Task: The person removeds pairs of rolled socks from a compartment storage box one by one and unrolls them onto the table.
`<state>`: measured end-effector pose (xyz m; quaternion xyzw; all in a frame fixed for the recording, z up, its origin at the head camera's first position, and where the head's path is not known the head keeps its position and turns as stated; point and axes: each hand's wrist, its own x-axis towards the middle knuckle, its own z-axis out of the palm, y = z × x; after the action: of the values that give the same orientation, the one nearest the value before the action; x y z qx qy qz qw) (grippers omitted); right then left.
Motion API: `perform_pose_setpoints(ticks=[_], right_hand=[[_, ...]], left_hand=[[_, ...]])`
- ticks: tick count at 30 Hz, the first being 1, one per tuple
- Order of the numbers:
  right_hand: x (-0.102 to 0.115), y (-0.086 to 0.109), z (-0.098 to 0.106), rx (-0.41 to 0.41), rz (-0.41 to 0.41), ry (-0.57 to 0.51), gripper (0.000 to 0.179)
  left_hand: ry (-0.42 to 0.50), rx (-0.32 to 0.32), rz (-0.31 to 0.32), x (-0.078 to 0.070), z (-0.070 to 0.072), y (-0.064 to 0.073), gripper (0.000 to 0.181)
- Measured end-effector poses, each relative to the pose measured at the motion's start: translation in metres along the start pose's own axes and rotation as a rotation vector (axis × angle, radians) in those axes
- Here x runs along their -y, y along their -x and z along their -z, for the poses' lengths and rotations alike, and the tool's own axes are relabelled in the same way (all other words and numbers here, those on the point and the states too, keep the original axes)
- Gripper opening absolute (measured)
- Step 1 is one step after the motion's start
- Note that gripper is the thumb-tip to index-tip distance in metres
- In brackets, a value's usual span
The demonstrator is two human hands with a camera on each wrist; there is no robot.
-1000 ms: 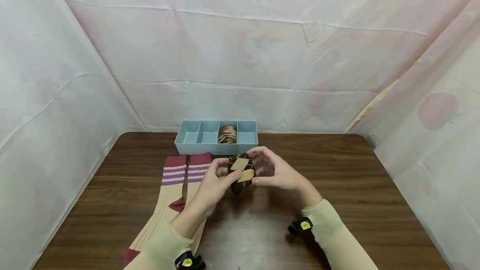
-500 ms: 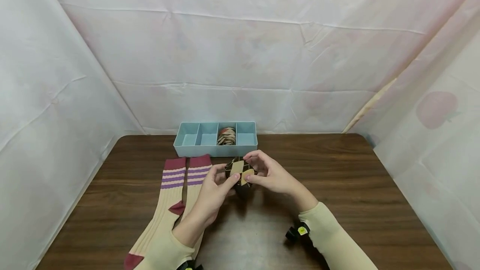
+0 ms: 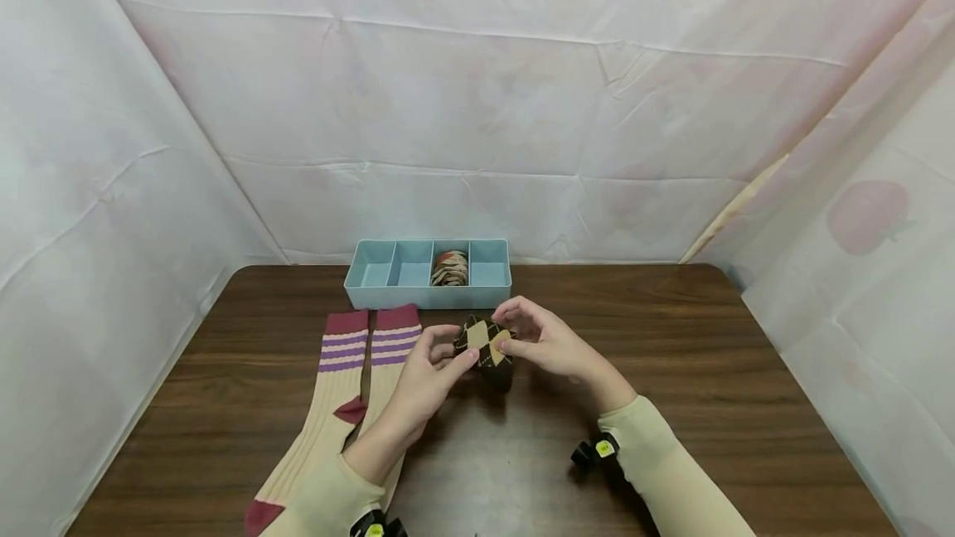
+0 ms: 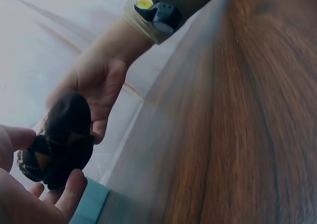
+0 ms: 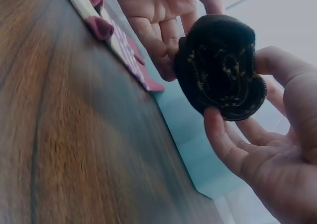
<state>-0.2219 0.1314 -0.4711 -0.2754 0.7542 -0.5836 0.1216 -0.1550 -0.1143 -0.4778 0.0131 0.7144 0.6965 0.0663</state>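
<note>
Bundle (image 3: 481, 336), dark argyle sock fabric, rolled or folded; held up over the wooden table (image 3: 671, 338), just in front of the blue tray (image 3: 429, 298). Left hand (image 3: 421, 384): thumb and fingers bent, pinching one side. Right hand (image 3: 555, 342): likewise bent, pinching the opposite side. Probable fault: layers slipping or unrolling, should either thumb ease or the two sides be pulled unevenly; one end gapes in the right wrist view. Also present: in the tray's third compartment from left, a patterned roll (image 3: 451, 269); cream socks (image 3: 321, 413), a pair, maroon-cuffed, laid out at left. Obstruction: left sleeve (image 3: 324, 487), partly hiding that pair.
</note>
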Motion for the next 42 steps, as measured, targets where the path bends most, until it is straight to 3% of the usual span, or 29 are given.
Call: perform_pose_setpoints(ticks=[6, 10, 19, 22, 38, 42], right_hand=[[-0.004, -0.001, 0.001, 0.050, -0.021, -0.017, 0.029], [-0.005, 0.000, 0.000, 0.080, 0.000, 0.035, 0.030], [0.001, 0.002, -0.005, 0.133, 0.073, 0.277, 0.075], [0.001, 0.001, -0.007, 0.132, 0.079, 0.310, 0.080], [-0.005, 0.002, 0.001, 0.055, 0.036, 0.360, 0.041], [-0.008, 0.003, 0.003, 0.027, -0.008, 0.371, 0.037]], left_hand=[[-0.052, 0.041, 0.005, 0.004, 0.004, -0.002, 0.053], [-0.045, 0.052, 0.025, 0.006, 0.005, -0.004, 0.053], [-0.011, 0.024, 0.055, 0.008, 0.005, -0.004, 0.055], [0.016, 0.008, 0.062, 0.007, 0.005, -0.003, 0.054], [0.084, 0.021, 0.054, 0.011, -0.003, -0.008, 0.040], [0.019, 0.018, 0.064, 0.012, -0.003, -0.005, 0.037]])
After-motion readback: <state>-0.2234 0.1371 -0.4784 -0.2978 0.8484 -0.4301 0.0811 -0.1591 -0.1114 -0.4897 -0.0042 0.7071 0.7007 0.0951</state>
